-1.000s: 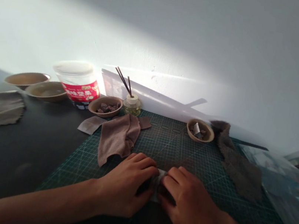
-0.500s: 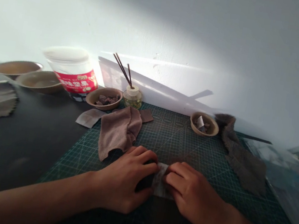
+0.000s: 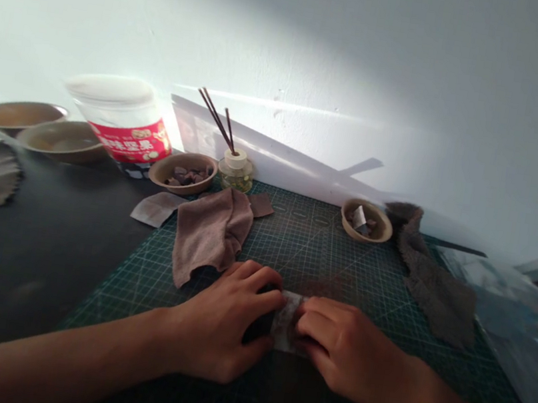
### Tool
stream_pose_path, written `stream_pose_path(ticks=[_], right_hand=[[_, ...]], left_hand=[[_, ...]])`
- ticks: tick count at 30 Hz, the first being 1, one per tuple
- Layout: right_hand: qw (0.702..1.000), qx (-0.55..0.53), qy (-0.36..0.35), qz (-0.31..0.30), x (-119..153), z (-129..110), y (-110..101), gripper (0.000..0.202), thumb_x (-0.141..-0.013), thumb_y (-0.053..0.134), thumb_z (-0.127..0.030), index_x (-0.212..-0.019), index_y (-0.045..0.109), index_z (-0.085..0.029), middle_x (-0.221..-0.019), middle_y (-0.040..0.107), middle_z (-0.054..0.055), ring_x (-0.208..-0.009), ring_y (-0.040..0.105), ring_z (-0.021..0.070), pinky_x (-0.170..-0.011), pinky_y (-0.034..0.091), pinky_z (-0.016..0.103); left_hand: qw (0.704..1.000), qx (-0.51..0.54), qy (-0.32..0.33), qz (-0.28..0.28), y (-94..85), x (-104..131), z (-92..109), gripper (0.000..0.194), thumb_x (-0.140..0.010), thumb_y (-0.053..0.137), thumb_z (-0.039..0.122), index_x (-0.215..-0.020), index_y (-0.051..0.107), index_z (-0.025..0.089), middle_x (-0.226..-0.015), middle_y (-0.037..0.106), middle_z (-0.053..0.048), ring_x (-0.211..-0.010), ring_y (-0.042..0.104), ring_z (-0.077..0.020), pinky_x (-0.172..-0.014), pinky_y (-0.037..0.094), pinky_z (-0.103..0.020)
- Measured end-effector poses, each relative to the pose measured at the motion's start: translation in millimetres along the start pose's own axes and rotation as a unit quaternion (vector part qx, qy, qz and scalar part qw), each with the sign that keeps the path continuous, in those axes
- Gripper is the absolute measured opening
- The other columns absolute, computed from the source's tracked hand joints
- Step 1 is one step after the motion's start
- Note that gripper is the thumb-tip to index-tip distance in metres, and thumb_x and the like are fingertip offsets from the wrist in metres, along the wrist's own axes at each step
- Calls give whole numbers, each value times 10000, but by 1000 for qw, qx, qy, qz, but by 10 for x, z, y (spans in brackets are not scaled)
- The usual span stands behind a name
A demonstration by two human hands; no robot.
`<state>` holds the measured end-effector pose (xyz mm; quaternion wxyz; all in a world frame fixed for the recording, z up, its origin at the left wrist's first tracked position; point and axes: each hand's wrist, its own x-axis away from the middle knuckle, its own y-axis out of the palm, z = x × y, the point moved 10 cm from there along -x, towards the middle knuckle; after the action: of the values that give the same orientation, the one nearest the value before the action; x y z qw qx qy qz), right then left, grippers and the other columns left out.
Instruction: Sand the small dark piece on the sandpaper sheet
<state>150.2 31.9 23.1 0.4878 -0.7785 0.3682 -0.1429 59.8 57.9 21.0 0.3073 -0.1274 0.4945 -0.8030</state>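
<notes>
A small whitish sheet (image 3: 285, 322) with dark smudges lies flat on the green cutting mat (image 3: 286, 251). My left hand (image 3: 231, 317) is arched over its left side, fingertips and thumb pressing on that edge. Bunched together over the right part of the sheet are the fingers of my right hand (image 3: 343, 347); whatever they pinch is hidden beneath them. A brownish smear of dust shows on the mat just beyond the right hand. Near the left fingers lies a crumpled brown cloth (image 3: 211, 233).
Behind stand a bowl of small stones (image 3: 184, 175), a reed diffuser (image 3: 236, 170), a red-labelled tub (image 3: 127, 133) and two bowls at far left. At right are another bowl (image 3: 365, 223) with stones and a scrap, a grey cloth (image 3: 431, 286) and clear plastic (image 3: 518, 326).
My right hand has shifted very slightly over the sheet; its fingers stay bunched. The left hand holds its place. The whole view has tilted a little, moving the background things slightly left and up.
</notes>
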Motion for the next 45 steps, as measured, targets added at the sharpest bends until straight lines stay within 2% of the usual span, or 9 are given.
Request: stream_pose_path(ticks=[5,11,15,20,25,30,35,41,45], right_hand=[[999,33,21,36,-39,104,-113,120,-940,583,-77,-943,632,-187,-988,666,59,-935,621,210,-855,500,342],[998,-6,-43,-54,-14,-40,-50,126,-889,638,-69,-917,626,-192,-921,660,16,-846,614,166,-771,478,281],[999,48,-4,19,-39,58,-164,101,-927,608,-90,-916,635,-187,-951,665,46,-885,608,193,-816,473,328],[999,8,-20,-35,-38,41,-63,112,-903,633,-86,-903,623,-197,-904,647,14,-838,598,165,-763,463,287],[997,70,21,30,-33,131,-212,98,-930,611,-94,-909,622,-189,-943,650,41,-885,595,192,-809,457,326],[998,5,-18,-52,-7,38,-68,144,-877,644,-57,-880,611,-197,-901,641,2,-827,595,156,-753,451,278],[997,63,18,28,-69,102,-166,70,-936,628,-122,-904,622,-183,-946,647,42,-884,595,192,-804,445,321],[997,3,-23,-68,-15,35,-79,146,-872,664,-60,-865,605,-193,-893,634,-9,-818,582,145,-746,429,265],[999,33,19,5,-38,131,-161,92,-918,643,-100,-903,617,-187,-937,640,22,-873,588,175,-796,438,301]], left_hand=[[1000,-3,2,-4,6,-17,1,336,-772,698,244,-1100,632,221,-1224,570,-83,-1090,516,-312,-958,440,-531],[1000,-1,0,-3,-4,-8,16,272,-776,686,231,-1042,635,221,-1207,571,-76,-1070,516,-300,-940,443,-514],[1000,-6,4,4,-8,-4,21,303,-775,690,239,-1072,631,221,-1212,572,-81,-1074,514,-303,-939,445,-521],[1000,-8,5,4,-4,-9,20,314,-789,686,243,-1097,629,232,-1210,571,-82,-1080,517,-308,-939,445,-525],[1000,-8,0,-3,1,-13,18,327,-778,694,243,-1098,626,235,-1226,566,-81,-1096,512,-314,-950,439,-530],[1000,-6,-3,-6,7,-19,15,319,-781,692,248,-1092,623,230,-1224,560,-79,-1094,509,-314,-948,436,-533],[1000,-11,-5,-7,15,-16,8,294,-782,683,243,-1068,615,226,-1216,559,-85,-1086,505,-315,-945,438,-535],[1000,-6,-12,-21,16,-19,19,322,-785,680,249,-1100,617,222,-1230,554,-79,-1102,499,-308,-965,428,-521],[999,-6,-21,-29,8,-28,13,296,-783,679,249,-1072,623,219,-1229,554,-79,-1105,499,-306,-969,427,-515]])
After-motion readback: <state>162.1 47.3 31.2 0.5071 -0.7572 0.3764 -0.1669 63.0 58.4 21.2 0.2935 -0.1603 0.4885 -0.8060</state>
